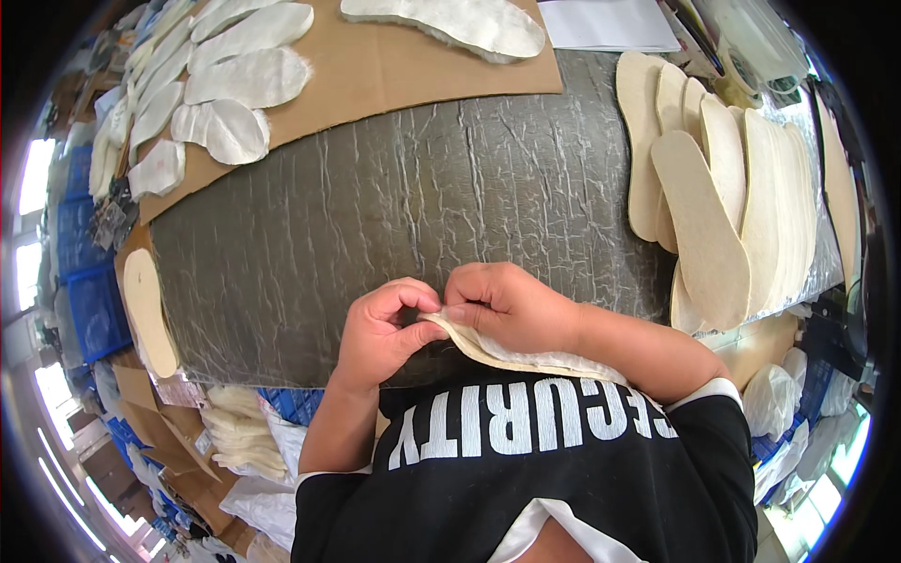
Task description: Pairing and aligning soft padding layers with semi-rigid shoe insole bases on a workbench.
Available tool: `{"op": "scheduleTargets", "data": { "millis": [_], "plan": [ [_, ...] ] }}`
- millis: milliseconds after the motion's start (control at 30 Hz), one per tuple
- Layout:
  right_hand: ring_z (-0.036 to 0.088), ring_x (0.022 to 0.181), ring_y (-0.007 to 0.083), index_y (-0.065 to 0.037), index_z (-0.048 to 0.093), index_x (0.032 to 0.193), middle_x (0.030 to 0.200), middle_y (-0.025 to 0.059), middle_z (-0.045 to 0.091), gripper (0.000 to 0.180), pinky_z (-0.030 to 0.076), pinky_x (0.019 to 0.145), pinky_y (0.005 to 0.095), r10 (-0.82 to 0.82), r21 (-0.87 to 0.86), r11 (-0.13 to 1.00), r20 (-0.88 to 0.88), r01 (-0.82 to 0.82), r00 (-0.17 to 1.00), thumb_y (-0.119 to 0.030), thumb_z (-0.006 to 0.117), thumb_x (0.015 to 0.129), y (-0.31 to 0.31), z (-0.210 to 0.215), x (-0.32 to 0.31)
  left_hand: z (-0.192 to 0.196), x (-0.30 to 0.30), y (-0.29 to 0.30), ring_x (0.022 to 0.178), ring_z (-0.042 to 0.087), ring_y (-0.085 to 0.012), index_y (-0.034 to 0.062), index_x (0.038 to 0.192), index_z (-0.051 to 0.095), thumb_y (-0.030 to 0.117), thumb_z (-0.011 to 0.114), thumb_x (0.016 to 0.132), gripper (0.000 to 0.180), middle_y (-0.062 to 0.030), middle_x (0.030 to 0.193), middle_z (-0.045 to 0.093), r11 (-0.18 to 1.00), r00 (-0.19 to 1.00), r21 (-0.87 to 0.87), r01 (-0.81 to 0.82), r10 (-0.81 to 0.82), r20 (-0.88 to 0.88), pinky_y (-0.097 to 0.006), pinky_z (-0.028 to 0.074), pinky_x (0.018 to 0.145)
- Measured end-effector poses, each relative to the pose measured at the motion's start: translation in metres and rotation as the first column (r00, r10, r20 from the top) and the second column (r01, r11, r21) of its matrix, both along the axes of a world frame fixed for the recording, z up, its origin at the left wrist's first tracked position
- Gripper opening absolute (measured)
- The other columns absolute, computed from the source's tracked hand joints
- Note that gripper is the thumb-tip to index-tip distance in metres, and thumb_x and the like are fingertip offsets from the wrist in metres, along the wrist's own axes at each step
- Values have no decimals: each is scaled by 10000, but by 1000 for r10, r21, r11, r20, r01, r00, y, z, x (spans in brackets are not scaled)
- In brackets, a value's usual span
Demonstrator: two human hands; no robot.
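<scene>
Insole (526,358) low in the centre of the frame, held at the near edge of the grey worktop (375,216), close against the black shirt (526,450). Long axis running from the pinched tip at centre toward the lower right, under the right wrist. Left hand (380,333) and right hand (507,305) meeting at that tip, both equally near; fingers (427,305) of each closed tight on the same end, thumb against forefinger, seeming to part a white fleecy layer from a tan one. Rest of the insole hanging free to the right of the fingers. Stack of tan insoles (723,188) at upper right, white fleecy pieces (235,84) on cardboard at upper left, well apart.
</scene>
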State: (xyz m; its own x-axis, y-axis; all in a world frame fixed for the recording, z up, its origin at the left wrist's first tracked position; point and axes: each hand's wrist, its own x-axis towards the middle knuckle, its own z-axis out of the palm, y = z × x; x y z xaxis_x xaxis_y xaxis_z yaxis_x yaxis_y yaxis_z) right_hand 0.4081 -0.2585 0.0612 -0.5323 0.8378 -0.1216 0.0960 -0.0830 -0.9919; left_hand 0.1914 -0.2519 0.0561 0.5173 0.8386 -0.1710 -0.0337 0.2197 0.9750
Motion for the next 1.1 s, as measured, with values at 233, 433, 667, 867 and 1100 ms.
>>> {"op": "scheduleTargets", "data": {
  "millis": [233,433,667,867,1100],
  "plan": [
    [597,817,266,9,606,991,870,126,615,202,481,755,353,114,-10,993,-46,-114,992,-184,622,931,12,7,14,-4,-1,-8,857,584,-102,-10,917,619,39,775,804,199,-50,962,630,993,997,-116,-32,40,69,-237,478,781],
    [656,891,350,1,533,1264,958,193,681,693,494,790,385,534,-160,846,284,-509,797,-365,804,742,36,43,65,-13,-12,-23,867,585,-88,0,954,607,12,758,815,206,-46,992,624,940,957,-204,-272,287,45,-216,482,799],
    [662,840,354,-38,597,1178,842,185,683,520,488,748,424,477,-206,879,389,-430,788,-171,778,709,17,49,56,21,-11,6,853,599,-137,-11,1060,640,172,867,678,481,-68,957,648,959,925,195,203,-123,-361,-275,476,749],
    [648,844,388,-47,602,1159,850,205,676,431,488,751,457,421,-170,906,434,-387,797,-118,730,753,4,57,54,25,-7,5,768,601,-144,-7,914,684,173,875,660,365,-71,842,641,943,885,-56,329,-328,-329,-286,473,685],
    [649,754,368,-94,616,1160,806,161,673,433,507,685,446,329,-75,937,517,-341,790,-142,743,749,-10,59,55,24,-3,-4,741,588,-128,-6,815,646,127,871,669,300,-56,816,623,971,930,-57,231,-238,-279,-269,455,653]
  ]
}}
